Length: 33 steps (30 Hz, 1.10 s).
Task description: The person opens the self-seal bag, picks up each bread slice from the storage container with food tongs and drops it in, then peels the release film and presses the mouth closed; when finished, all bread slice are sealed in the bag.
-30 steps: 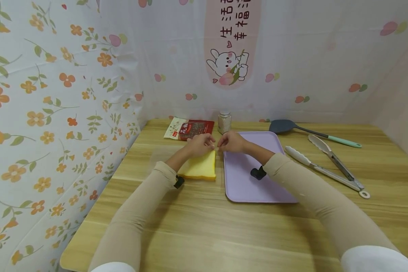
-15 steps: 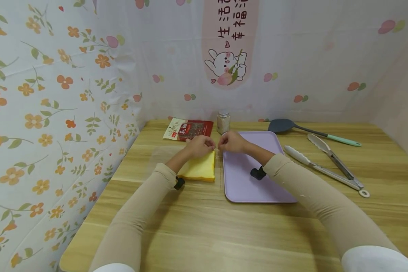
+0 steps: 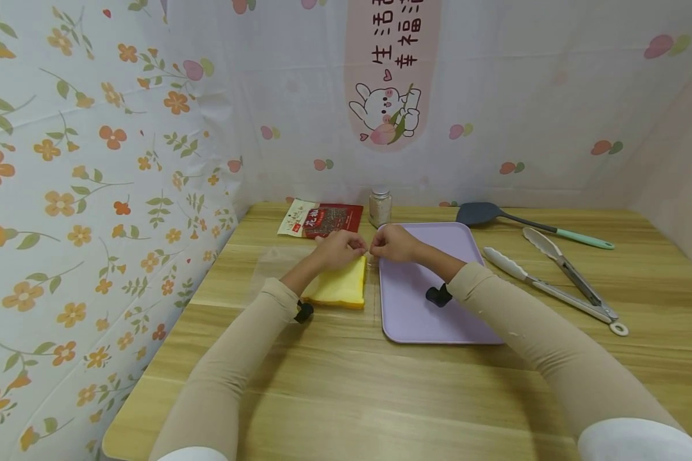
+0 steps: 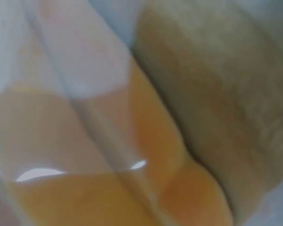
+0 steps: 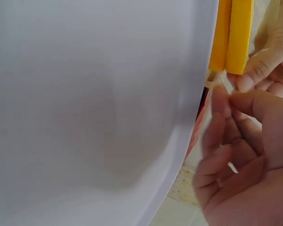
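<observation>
A yellow slab shaped like a slice of bread (image 3: 340,285) lies inside a clear plastic bag (image 3: 273,261) on the table. My left hand (image 3: 337,250) is over the slab's far edge, pinching the bag at the far right corner. Close beside it, my right hand (image 3: 398,243) pinches the bag's edge between thumb and index finger, above the left rim of a lilac tray (image 3: 421,320). In the right wrist view the fingertips of both hands nearly meet next to two yellow layers (image 5: 239,35). The left wrist view is blurred, showing orange-yellow (image 4: 85,200) behind shiny film.
Behind the hands lie a red and cream spice packet (image 3: 329,221) and a small glass jar (image 3: 380,208). To the right of the tray are a dark spatula with a mint handle (image 3: 582,239) and white-tipped tongs (image 3: 571,298). A floral curtain (image 3: 81,192) borders the left side.
Both hands stay at the bag's far right corner with only tiny finger shifts. The slab and tray stay in place; the head view sways slightly.
</observation>
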Tool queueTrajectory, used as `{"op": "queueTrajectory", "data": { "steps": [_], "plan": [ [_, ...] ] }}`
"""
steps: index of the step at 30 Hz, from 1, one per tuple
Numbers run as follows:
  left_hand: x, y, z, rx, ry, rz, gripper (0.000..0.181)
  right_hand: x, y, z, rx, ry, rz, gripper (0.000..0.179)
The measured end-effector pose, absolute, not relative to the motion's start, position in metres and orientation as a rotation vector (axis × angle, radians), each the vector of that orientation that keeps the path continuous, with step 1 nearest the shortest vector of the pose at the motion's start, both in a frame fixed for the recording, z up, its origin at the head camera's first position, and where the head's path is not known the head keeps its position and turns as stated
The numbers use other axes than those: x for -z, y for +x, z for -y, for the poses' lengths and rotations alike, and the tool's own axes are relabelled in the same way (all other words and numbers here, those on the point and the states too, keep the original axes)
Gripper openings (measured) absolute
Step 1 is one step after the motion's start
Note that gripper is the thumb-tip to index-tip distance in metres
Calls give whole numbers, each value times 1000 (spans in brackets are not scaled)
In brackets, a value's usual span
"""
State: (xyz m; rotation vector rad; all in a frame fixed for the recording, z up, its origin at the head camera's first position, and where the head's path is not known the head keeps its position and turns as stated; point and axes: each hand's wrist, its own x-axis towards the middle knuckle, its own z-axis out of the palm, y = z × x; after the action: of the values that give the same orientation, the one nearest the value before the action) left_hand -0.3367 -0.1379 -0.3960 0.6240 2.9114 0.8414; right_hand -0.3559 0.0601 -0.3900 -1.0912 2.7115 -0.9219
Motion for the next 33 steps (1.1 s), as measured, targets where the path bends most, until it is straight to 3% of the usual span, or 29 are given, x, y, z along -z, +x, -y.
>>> {"op": "queueTrajectory", "data": {
  "steps": [24,33],
  "plan": [
    [396,-333,140,-874,663,-2875,15,399,-356,-64,921,-1151,-2734,12],
    [395,-332,137,-869,655,-2884,22,396,-344,-59,840,-897,-2941,9]
  ]
}}
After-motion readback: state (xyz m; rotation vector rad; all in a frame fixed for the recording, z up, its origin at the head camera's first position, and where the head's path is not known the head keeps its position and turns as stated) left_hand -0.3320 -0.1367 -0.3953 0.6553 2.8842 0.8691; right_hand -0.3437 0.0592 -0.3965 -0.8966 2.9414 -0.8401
